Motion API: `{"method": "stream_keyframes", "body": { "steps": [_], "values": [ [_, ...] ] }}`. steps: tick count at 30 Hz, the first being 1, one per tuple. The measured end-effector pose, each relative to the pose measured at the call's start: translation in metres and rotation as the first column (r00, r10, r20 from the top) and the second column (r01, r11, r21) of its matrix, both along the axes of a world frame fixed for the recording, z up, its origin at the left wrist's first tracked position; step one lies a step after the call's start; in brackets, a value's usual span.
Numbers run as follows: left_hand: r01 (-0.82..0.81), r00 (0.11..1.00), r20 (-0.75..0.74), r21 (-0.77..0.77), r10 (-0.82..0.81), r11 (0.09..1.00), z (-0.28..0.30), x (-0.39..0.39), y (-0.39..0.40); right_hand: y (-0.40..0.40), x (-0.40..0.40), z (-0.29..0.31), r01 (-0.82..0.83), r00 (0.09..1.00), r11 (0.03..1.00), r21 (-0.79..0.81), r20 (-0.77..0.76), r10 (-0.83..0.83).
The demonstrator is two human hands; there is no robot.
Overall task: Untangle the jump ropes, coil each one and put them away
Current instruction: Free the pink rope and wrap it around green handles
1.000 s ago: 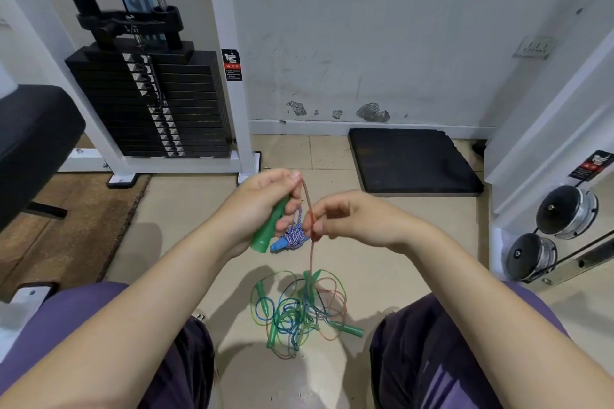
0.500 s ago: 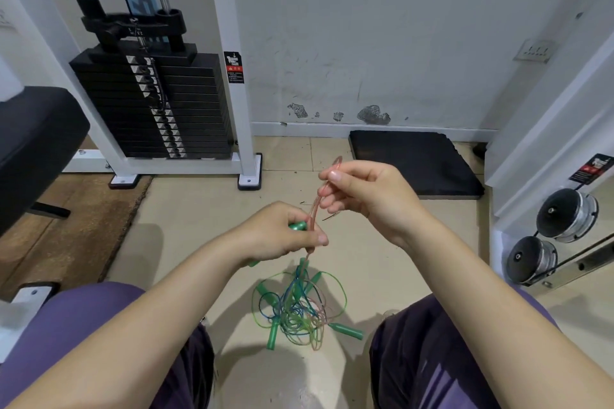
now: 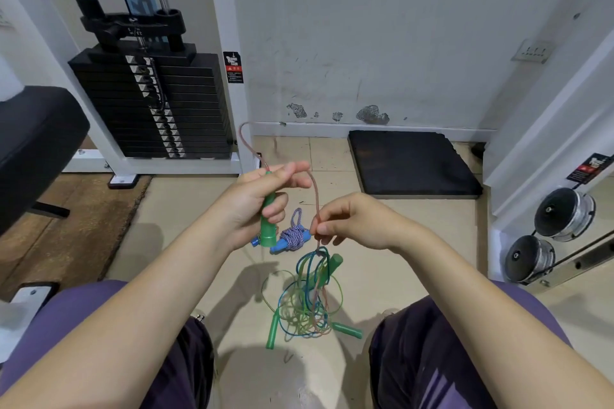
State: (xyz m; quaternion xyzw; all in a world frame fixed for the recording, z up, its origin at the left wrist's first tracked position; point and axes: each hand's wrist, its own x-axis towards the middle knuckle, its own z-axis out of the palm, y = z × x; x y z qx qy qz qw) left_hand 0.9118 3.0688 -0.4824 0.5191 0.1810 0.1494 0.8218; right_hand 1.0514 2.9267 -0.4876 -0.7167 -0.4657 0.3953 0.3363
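Both hands busy: left hand (image 3: 255, 206) grips green handle (image 3: 267, 222), right hand (image 3: 352, 226) pinches pink cord (image 3: 315, 196).

A scuffed white wall (image 3: 382, 26) with patches of flaked paint meets a beige tiled floor (image 3: 186, 209). A black weight stack (image 3: 156, 103) in a white frame stands at left, beside a black padded bench (image 3: 36, 129). A black mat (image 3: 412, 163) lies against the wall; chrome dumbbells (image 3: 548, 236) sit at right.
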Motion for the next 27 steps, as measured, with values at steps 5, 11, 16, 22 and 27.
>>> {"method": "stream_keyframes", "body": {
  "steps": [5,11,16,22,27],
  "values": [
    [0.23,0.922,-0.374,0.329,-0.098,0.916,-0.01,-0.005,0.002,0.001,-0.002,0.009,0.13,0.961,0.965,0.227,-0.268,-0.066],
    [0.266,0.9,-0.432,0.437,-0.059,0.859,-0.015,-0.003,-0.008,0.0,-0.001,0.024,0.37,0.856,0.858,0.356,-0.49,-0.165],
    [0.137,0.936,-0.351,0.422,0.023,0.896,-0.01,-0.003,0.0,-0.002,0.01,0.024,0.535,0.791,0.785,0.312,-0.511,-0.336],
    [0.206,0.941,-0.331,0.386,-0.073,0.899,-0.009,-0.003,-0.01,-0.001,-0.004,0.013,0.245,0.952,0.959,0.144,-0.223,-0.21],
    [0.163,0.941,-0.336,0.384,-0.027,0.909,-0.012,-0.002,-0.007,0.001,0.0,0.016,0.371,0.92,0.899,0.231,-0.221,-0.323]
  ]
}}
